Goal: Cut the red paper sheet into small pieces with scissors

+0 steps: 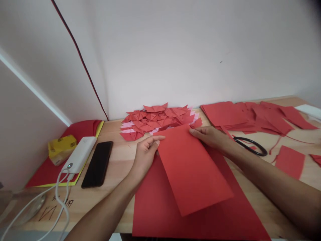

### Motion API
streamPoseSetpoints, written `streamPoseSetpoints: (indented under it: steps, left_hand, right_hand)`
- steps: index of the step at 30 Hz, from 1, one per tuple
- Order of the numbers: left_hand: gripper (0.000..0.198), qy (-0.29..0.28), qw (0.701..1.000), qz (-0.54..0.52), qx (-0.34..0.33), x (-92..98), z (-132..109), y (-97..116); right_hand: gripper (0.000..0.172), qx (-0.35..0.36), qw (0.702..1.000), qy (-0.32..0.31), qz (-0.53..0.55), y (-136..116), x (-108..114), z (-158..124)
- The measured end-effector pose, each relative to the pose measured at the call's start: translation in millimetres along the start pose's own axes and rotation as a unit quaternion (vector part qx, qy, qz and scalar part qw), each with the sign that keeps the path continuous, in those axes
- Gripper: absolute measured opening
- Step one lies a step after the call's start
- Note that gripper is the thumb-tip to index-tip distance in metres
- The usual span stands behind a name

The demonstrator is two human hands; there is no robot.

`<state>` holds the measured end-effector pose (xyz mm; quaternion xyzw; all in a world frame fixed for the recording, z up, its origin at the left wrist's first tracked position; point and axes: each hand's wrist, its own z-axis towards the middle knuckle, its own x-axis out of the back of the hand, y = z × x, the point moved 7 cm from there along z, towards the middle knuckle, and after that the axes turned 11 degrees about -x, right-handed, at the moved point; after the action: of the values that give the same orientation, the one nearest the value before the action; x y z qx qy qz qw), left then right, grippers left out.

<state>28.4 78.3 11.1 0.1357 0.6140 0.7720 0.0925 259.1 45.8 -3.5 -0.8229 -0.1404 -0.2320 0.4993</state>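
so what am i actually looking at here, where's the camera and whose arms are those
There is no machine here. The single picture comes from a camera worn on a person's head, looking down at their own bare arms. The left hand pinches the far left corner of a red sheet; the right hand touches its far right corner, though whether it grips is unclear. That sheet lies over a bigger red sheet on a wooden table. Behind are folded red pieces, cut red sheets and scissors. To the left lie a phone, a power bank and a yellow box.
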Motion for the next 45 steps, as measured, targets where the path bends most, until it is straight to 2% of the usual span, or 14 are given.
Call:
streamPoseSetpoints:
  steps: [3,8,10,12,15,17,19,22,25,34,41,45]
  left_hand:
    - [0.018,0.015,0.999,-0.026,0.017,3.2,1.1,-5.0]
    - [0.021,-0.006,0.998,-0.045,0.039,0.0,0.0,-12.7]
    - [0.020,-0.004,0.999,-0.040,0.035,1.1,0.4,-14.2]
    - [0.021,0.005,0.999,-0.032,0.031,4.5,1.8,-15.5]
    - [0.023,0.021,0.999,-0.038,0.031,9.4,4.1,-16.5]
    - [0.023,0.030,0.998,-0.040,0.024,11.5,5.2,-14.6]
    - [0.023,0.033,0.999,-0.033,0.017,11.9,5.3,-11.7]
    - [0.023,0.029,0.999,-0.018,0.013,9.6,4.4,-8.4]
    - [0.023,0.027,0.999,-0.025,0.014,6.7,3.5,-7.3]
    - [0.023,0.031,0.995,-0.082,0.046,2.2,0.9,-10.6]
    - [0.021,0.027,0.992,-0.110,0.049,0.8,1.0,-9.5]
    - [0.029,-0.015,0.989,-0.124,0.076,-1.9,0.3,-1.5]
  right_hand:
    - [0.047,0.017,0.999,-0.036,0.028,3.0,-6.1,-0.3]
    - [0.045,0.034,0.998,0.020,-0.042,-0.7,-0.6,-0.2]
    - [0.045,0.023,0.998,0.023,-0.053,-0.3,0.6,-0.3]
    - [0.043,0.014,0.999,-0.011,-0.030,1.1,-3.2,-1.4]
    - [0.039,0.019,0.994,-0.103,0.019,1.5,-15.7,-6.0]
    - [0.038,0.021,0.991,-0.127,0.024,2.2,-20.1,-8.1]
    - [0.038,0.027,0.994,-0.106,0.011,2.8,-18.3,-7.3]
    - [0.039,0.046,0.998,-0.042,-0.030,2.0,-9.7,-3.9]
    - [0.041,0.035,0.998,-0.006,-0.055,2.6,-3.6,-1.9]
    - [0.038,-0.010,0.998,-0.011,-0.057,0.4,-1.2,-6.2]
    - [0.041,0.045,0.995,0.040,-0.077,-3.6,3.4,-0.3]
    - [0.043,0.058,0.995,0.025,-0.072,-1.6,6.1,1.9]
